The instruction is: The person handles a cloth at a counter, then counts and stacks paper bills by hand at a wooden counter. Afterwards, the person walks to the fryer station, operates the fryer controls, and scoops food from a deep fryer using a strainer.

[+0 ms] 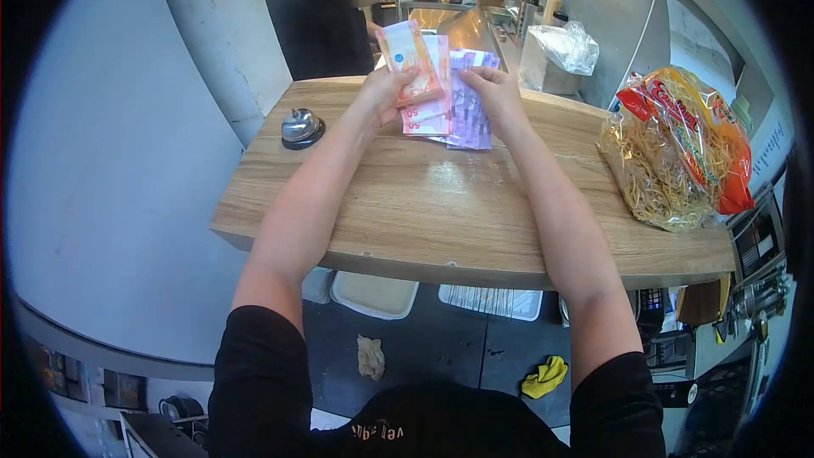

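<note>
Over the wooden counter I hold a fan of banknotes between both hands. My left hand (390,93) is closed on the left side of the fan, with its thumb across the orange banknotes (411,55). Pinkish-red banknotes (430,123) show beneath and beside the orange ones. At the right of the fan are purple banknotes (469,114), pinched near their upper edge by the thumb and fingers of my right hand (496,95). How many notes lie in each layer cannot be made out.
A silver call bell (302,127) stands left on the wooden counter (407,220); a bag of noodles (678,153) lies right. Across the counter is a person in black (318,21). Below are white trays (373,295) and a yellow cloth (544,377).
</note>
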A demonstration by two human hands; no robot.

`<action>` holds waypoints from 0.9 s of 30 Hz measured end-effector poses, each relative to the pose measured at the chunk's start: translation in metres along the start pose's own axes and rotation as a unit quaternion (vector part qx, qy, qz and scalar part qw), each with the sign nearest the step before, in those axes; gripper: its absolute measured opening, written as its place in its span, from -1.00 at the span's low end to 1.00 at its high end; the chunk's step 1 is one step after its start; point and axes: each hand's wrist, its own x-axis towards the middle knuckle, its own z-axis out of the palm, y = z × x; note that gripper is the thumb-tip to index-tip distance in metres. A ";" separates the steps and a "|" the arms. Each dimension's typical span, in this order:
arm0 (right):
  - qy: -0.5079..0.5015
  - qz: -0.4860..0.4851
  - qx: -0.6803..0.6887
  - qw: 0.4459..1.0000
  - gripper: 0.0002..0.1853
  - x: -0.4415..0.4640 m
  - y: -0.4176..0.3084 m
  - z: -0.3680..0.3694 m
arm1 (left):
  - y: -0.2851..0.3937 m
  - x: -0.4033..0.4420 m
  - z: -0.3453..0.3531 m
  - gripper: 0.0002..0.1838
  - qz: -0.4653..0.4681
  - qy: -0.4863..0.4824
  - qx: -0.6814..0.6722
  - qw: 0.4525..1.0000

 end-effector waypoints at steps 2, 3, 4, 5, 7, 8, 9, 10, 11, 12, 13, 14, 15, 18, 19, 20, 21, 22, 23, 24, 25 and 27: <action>0.007 0.020 0.003 1.000 -0.75 0.007 0.007 -0.002 | -0.001 0.004 -0.003 -0.68 0.001 0.001 -0.010 1.000; 0.036 -0.023 -0.041 0.998 -0.74 0.009 0.011 -0.002 | -0.002 0.006 -0.005 -0.68 0.002 0.003 -0.019 1.000; 0.064 -0.067 -0.085 0.992 -0.74 0.008 0.010 0.001 | -0.002 0.006 -0.005 -0.68 0.002 0.003 -0.019 1.000; 0.063 -0.067 -0.085 0.992 -0.74 0.006 0.009 0.003 | -0.002 0.006 -0.005 -0.68 0.004 0.000 -0.014 1.000; 0.110 -0.167 -0.069 0.977 -0.76 0.003 0.008 0.007 | -0.002 0.008 -0.007 -0.67 0.008 -0.004 -0.008 1.000; 0.126 -0.200 -0.064 0.969 -0.76 0.002 0.007 0.007 | -0.003 0.009 -0.008 -0.67 0.015 -0.011 -0.012 1.000; 0.071 -0.168 -0.079 0.980 -0.75 0.003 0.006 0.002 | -0.005 0.010 -0.009 -0.67 0.023 -0.017 -0.017 0.999; 0.016 -0.136 -0.093 0.986 -0.75 0.003 0.004 0.001 | -0.004 0.009 -0.008 -0.67 0.023 -0.017 -0.017 0.999; 0.016 -0.136 -0.093 0.986 -0.75 0.003 0.002 0.001 | -0.003 0.008 -0.007 -0.66 0.018 -0.009 -0.010 1.000; 0.007 -0.050 -0.037 0.998 -0.75 0.003 0.001 0.001 | -0.002 0.007 -0.005 -0.66 0.013 -0.001 -0.004 1.000; -0.002 0.037 0.018 0.999 -0.75 0.001 -0.005 0.002 | -0.001 0.006 -0.004 -0.66 0.013 -0.001 -0.004 1.000; -0.002 0.037 0.018 0.999 -0.75 0.000 -0.009 0.005 | -0.001 0.005 -0.003 -0.67 0.010 0.001 -0.001 1.000; 0.018 0.055 0.025 0.998 -0.75 -0.002 -0.013 0.008 | 0.000 0.003 -0.002 -0.68 0.008 0.003 0.002 1.000; 0.020 0.037 0.001 0.999 -0.73 -0.003 -0.007 0.007 | 0.003 -0.002 0.002 -0.69 -0.005 -0.010 0.002 1.000; 0.000 0.001 -0.031 1.000 -0.72 -0.001 -0.001 0.005 | 0.001 -0.001 0.001 -0.69 -0.005 -0.010 0.002 1.000; 0.000 0.001 -0.031 1.000 -0.72 0.001 0.003 0.002 | -0.001 0.001 0.000 -0.69 0.004 -0.001 -0.011 1.000; 0.014 -0.019 -0.032 0.999 -0.71 0.006 0.006 0.000 | -0.002 0.003 -0.001 -0.69 0.013 0.008 -0.023 1.000; 0.028 -0.038 -0.032 0.998 -0.70 0.009 0.009 -0.001 | 0.000 0.003 -0.001 -0.69 0.013 0.008 -0.023 1.000; 0.027 -0.038 -0.032 0.998 -0.70 0.011 0.013 0.000 | 0.001 0.003 -0.003 -0.68 0.008 0.014 -0.024 1.000; 0.104 -0.168 -0.099 0.975 -0.71 0.013 0.018 0.003 | 0.003 0.002 -0.004 -0.68 0.003 0.020 -0.026 0.999; 0.178 -0.295 -0.163 0.925 -0.71 0.013 0.017 0.006 | 0.003 0.003 -0.005 -0.68 0.004 0.019 -0.026 0.999; 0.108 -0.207 -0.155 0.960 -0.69 0.010 0.012 0.000 | 0.001 0.006 -0.006 -0.68 0.011 -0.008 -0.020 1.000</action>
